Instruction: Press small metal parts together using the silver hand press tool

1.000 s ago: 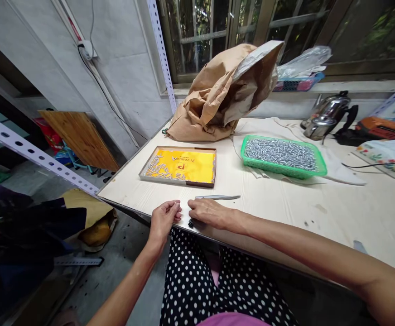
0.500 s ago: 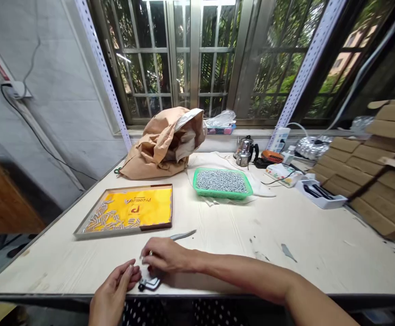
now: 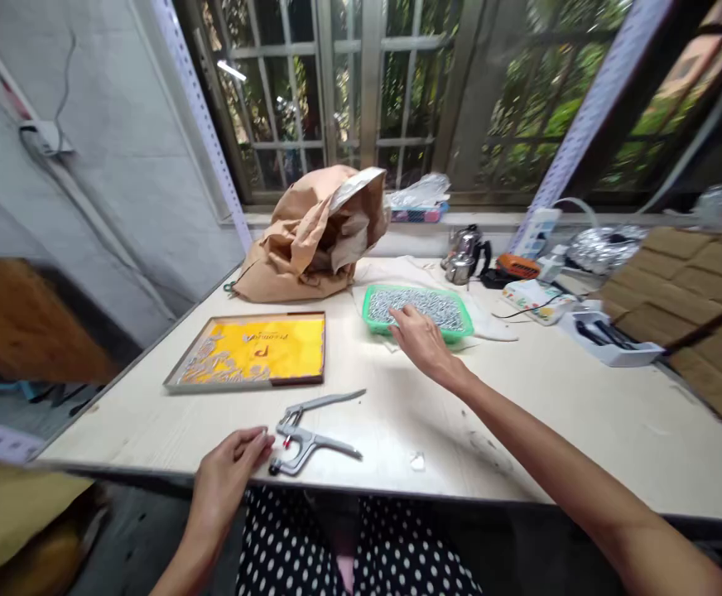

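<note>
A person works at a pale wooden tabletop (image 3: 386, 426), seen from a head-worn camera. The left hand (image 3: 230, 463), near the front edge, has its thumb and forefinger closed in a pinch on a small pale piece (image 3: 265, 430), too small to identify. Just to the right of these fingertips lie grey hand-press pliers (image 3: 304, 443), handles spread apart and directed rightward, with a red tip in the opening and a black knob at the lower end. The right hand (image 3: 423, 341) extends over the near side of a green plastic basket (image 3: 376, 328), fingers loosely curved above the short metal pins (image 3: 445, 310) that fill it; whether the fingertips touch or grip any pin cannot be told. Left of the basket, a shallow box lid (image 3: 297, 383) with a yellow base holds scattered metal pieces (image 3: 212, 364), mostly toward its left and front sides. Behind the lid stands a crumpled brown paper bag (image 3: 302, 248). A small whitish scrap (image 3: 417, 461) lies to the right of the pliers. At the rear right are a metal kettle (image 3: 462, 258), an orange-and-black device (image 3: 518, 266) and a white tray (image 3: 627, 356) containing dark-handled items (image 3: 609, 334).
</note>
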`<state>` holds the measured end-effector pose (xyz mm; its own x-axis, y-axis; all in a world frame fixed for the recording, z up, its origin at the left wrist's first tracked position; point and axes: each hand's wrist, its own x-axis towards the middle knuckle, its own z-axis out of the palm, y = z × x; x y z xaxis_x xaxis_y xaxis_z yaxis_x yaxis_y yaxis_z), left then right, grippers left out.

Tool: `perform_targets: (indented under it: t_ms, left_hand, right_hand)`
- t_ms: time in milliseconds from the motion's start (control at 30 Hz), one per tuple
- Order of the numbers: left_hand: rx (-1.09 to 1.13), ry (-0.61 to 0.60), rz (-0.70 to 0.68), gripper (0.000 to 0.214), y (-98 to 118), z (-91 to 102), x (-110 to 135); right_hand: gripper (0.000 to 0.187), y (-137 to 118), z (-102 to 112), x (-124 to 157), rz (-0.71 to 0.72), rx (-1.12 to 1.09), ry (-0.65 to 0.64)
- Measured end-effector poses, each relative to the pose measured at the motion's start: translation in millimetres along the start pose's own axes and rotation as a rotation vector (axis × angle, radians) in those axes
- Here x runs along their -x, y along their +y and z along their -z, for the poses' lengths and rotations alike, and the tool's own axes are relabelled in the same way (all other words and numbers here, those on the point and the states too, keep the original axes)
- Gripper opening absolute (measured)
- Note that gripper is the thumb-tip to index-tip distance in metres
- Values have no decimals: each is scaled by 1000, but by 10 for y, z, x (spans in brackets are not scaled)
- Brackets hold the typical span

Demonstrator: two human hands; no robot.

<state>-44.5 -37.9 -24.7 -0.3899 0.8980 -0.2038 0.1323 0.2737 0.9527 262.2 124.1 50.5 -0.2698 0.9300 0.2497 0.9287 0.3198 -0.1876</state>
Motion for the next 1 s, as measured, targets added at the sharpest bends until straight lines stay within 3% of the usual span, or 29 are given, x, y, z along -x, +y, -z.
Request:
perform_targets:
  t_ms: [133, 200, 267, 400, 600, 867, 1000]
  left_hand:
    - [-247, 43, -116, 39, 71, -43, -21]
    - [-294, 17, -125, 37, 75, -61, -46]
    - [-317, -15, -128, 36, 66, -76, -61]
    - [-350, -64, -138, 34, 29, -94, -51]
    - [-384, -79, -156, 32, -23, -113, 2]
    - [-516, -77, -151, 32, 27, -145, 128]
    - [-582, -75, -153, 30, 14, -157, 152]
  right_hand:
    - [26, -417, -372, 707, 349, -234, -333]
    - [26, -610, -491, 935, 397, -258, -446]
    - [23, -740, -576, 1024, 397, -245, -478]
    - [13, -790, -712, 979, 510, -227, -418]
    - [18, -635, -865, 996, 706, -140, -170]
    - [19, -626, -909, 1031, 704, -122, 20]
    - [19, -616, -928, 1041, 703, -118, 28]
